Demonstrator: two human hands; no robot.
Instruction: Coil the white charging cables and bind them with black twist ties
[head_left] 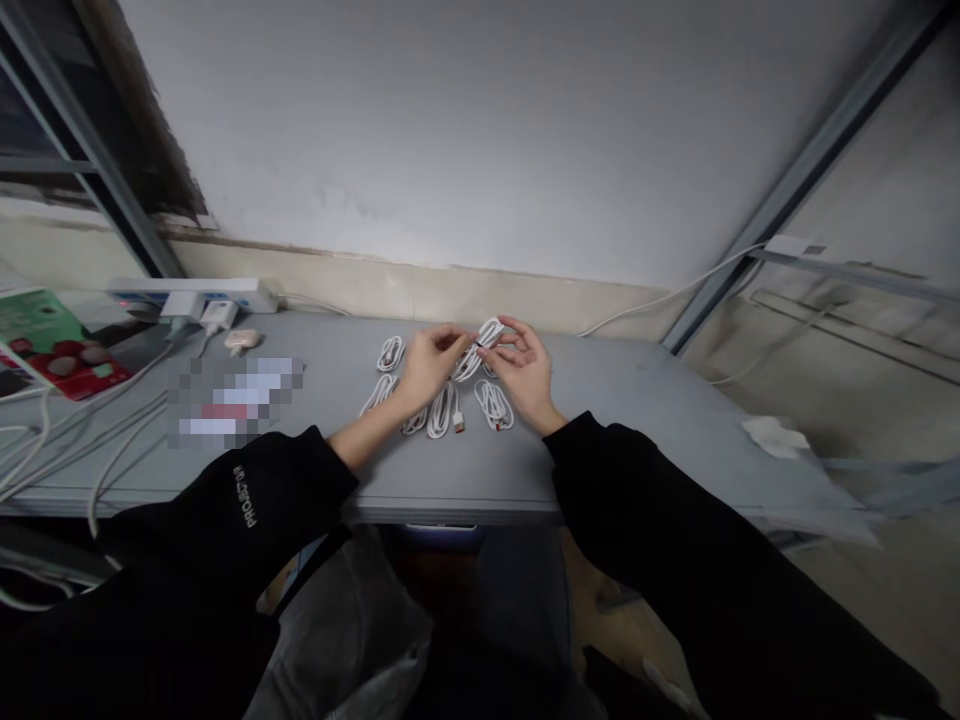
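Between my two hands, above the grey table (607, 430), is a white coiled cable (489, 334) with a dark tie round its middle. My left hand (433, 362) pinches it near the tie with thumb and fingers. From the other side my right hand (525, 368) grips the coil, its thumb by the tie and its fingers behind. Several more white cable bundles lie on the table below: one bundle (391, 353) left of my left hand, another (442, 412) with a USB plug (459, 423) showing, and one (495, 406) under my right hand. My left hand partly covers some bundles.
At the back left stands a white power strip (251, 294) with chargers plugged in, beside a pink earphone case (241, 342). Loose cables (142, 375) and a green-and-red box (64, 345) are at far left. A crumpled white tissue (776, 437) lies at the right edge.
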